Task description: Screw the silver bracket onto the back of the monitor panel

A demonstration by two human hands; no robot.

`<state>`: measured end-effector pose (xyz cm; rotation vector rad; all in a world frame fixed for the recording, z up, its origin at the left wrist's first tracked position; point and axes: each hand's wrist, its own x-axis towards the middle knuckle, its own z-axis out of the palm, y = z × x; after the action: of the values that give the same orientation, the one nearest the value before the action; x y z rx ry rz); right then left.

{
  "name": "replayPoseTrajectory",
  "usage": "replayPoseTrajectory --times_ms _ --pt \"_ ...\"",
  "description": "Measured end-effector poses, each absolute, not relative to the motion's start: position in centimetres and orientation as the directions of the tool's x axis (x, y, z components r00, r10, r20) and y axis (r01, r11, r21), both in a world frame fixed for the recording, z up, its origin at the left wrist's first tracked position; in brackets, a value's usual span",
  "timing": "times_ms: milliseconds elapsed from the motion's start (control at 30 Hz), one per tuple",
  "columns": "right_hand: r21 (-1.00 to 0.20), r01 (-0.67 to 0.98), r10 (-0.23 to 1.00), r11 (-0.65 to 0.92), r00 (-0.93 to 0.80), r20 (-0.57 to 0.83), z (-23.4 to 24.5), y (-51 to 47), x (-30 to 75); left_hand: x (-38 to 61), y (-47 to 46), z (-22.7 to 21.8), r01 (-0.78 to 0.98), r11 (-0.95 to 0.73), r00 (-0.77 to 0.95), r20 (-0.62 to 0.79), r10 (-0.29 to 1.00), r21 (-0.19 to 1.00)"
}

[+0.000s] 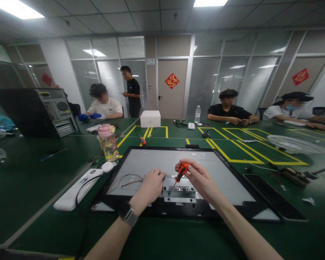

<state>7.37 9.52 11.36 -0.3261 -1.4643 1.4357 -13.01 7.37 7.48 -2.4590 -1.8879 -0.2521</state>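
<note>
A flat display panel (141, 157) with a black frame lies on the table in front of me, its pale grey back facing up. On its near part sits a metal bracket (180, 194) with a small board. My right hand (202, 177) pinches the orange and black handle of a screwdriver (181, 172); its shaft slants down to the left, tip at the bracket. Beside the bracket's left end, my left hand (150, 187) has its fingers bent and drawn together; what they hold, if anything, is hidden. Thin wires (127, 179) lie on the panel to the left.
Left of the panel are a white power strip (78, 189), a pink-lidded bottle (107, 142) and a computer case (38, 112). A dark flat panel (273, 196) lies to the right. Behind are a white box (150, 119), another screwdriver (142, 140) and several people seated or standing.
</note>
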Motion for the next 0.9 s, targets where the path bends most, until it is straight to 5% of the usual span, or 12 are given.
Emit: replayPoseTrajectory --times_ms 900 --pt "-0.849 -0.427 0.785 0.313 -0.387 0.484 11.09 9.52 7.13 -13.02 7.39 7.55 0.963 -0.263 0.252 0.148 0.957 0.064"
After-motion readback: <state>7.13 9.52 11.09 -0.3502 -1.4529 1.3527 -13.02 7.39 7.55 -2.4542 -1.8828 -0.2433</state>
